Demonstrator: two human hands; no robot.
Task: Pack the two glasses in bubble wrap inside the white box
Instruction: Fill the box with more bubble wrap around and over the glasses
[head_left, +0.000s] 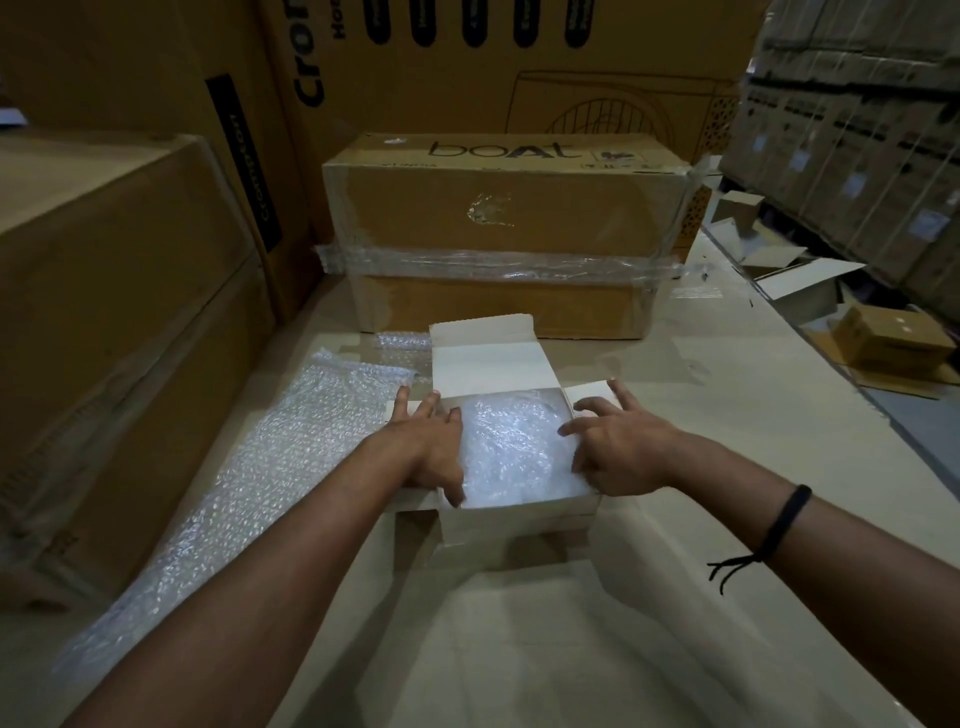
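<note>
The white box (519, 514) stands open on the cardboard surface in front of me, its lid flap (491, 358) tilted up at the back. Bubble wrap (511, 441) fills the inside; no glass shows through it. My left hand (431, 447) lies over the box's left side flap, fingers spread, thumb at the left edge of the wrap. Over the right side flap rests my right hand (618, 447), fingers spread and touching the wrap's right edge. Neither hand grips anything clearly.
A long sheet of loose bubble wrap (249, 478) lies to the left of the box. A taped brown carton (498, 228) stands right behind it. Big cartons (114, 312) wall the left. Opened small boxes (810, 286) lie at the far right.
</note>
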